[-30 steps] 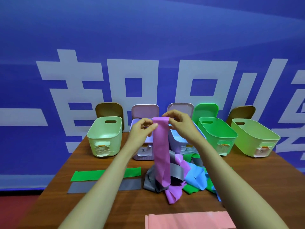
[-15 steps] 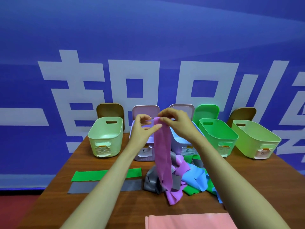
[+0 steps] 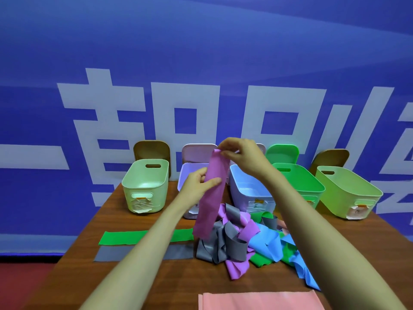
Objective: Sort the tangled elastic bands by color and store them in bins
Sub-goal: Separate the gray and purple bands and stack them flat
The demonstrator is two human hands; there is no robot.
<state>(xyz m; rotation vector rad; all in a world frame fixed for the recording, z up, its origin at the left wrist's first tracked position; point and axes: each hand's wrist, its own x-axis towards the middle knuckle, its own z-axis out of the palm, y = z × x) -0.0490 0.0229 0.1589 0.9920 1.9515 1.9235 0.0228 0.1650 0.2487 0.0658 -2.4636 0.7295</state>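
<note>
A purple band [image 3: 212,193] hangs upright above the tangled pile [image 3: 232,245]. A green band [image 3: 125,238] and grey band [image 3: 111,256] lie flat to its left; five open bins [image 3: 145,189] line the far side.

One wide-angle camera, worn on the person's head, is looking forward and down. Sitting close over the near edge of the wooden table [image 3: 138,222], it is facing the row of bins [image 3: 243,193] and the blue banner [image 3: 201,63] behind them.

2 bare forearms reach forward. The right hand [image 3: 243,156] is higher, its fingertips pinching the top end of the band [image 3: 211,204]. The left hand [image 3: 197,186] is lower, thumb and fingers gripping the band's middle.
</note>
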